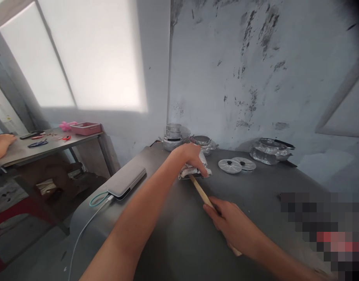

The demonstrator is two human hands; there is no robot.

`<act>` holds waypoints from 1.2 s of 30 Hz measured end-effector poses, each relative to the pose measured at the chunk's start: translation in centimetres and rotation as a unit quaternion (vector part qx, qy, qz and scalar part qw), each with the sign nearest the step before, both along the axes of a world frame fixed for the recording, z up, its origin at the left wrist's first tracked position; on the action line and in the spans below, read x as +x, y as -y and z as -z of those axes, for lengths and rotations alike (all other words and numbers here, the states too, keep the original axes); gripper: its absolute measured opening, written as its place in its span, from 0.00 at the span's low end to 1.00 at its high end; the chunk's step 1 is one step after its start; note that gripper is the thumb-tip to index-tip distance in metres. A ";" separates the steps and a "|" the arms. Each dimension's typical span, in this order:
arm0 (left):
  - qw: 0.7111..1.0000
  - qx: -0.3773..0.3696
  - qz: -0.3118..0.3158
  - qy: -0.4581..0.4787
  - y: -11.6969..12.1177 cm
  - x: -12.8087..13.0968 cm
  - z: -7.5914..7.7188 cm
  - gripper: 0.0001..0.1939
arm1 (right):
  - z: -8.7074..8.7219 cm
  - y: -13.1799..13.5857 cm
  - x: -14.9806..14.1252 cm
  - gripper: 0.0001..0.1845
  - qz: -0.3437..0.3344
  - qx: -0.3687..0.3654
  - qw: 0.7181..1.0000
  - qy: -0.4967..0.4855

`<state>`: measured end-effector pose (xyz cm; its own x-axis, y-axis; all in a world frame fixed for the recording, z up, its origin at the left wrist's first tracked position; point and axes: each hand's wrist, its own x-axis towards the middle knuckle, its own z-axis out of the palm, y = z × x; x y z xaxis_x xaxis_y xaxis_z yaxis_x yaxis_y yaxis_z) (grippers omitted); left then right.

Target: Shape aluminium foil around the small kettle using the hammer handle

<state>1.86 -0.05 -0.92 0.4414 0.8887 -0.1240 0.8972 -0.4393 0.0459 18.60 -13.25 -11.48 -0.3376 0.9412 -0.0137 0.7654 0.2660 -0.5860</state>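
Note:
My left hand (193, 154) reaches over a crumpled silvery-white bundle (193, 170), its thumb and fingers bent round it. A dark flat underside shows along the bundle's near edge; the fingers hide part of the rest. In my right hand (229, 218) is a pale wooden stick (201, 191), gripped with the fingers closed. Its far end meets the bundle's underside, and its near end sticks out below my palm. Whether stick and bundle are joined cannot be seen.
Foil-wrapped pots (173, 142) and a second foil-covered vessel (269, 150) stand by the wall. Two round lids (230, 166) overlap on the grey table (179, 242). At left lies a power bank (128, 181) with a cable. A person's hand (5, 140) rests at another table.

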 end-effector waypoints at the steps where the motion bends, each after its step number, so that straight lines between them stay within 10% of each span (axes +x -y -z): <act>1: 1.000 -0.002 -0.001 0.001 0.0 0.0 0.0 0.65 | -0.1 0.1 0.0 0.22 0.004 0.004 1.000 -0.006; 36: 1.000 0.002 -0.004 0.005 -0.3 -0.5 0.1 0.67 | -0.8 0.3 0.0 0.21 0.016 0.002 1.000 0.019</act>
<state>1.39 0.21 -0.99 0.4347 0.8931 -0.1159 0.9006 -0.4316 0.0521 18.57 -13.51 -10.70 -0.3062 0.9517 -0.0225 0.7956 0.2428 -0.5551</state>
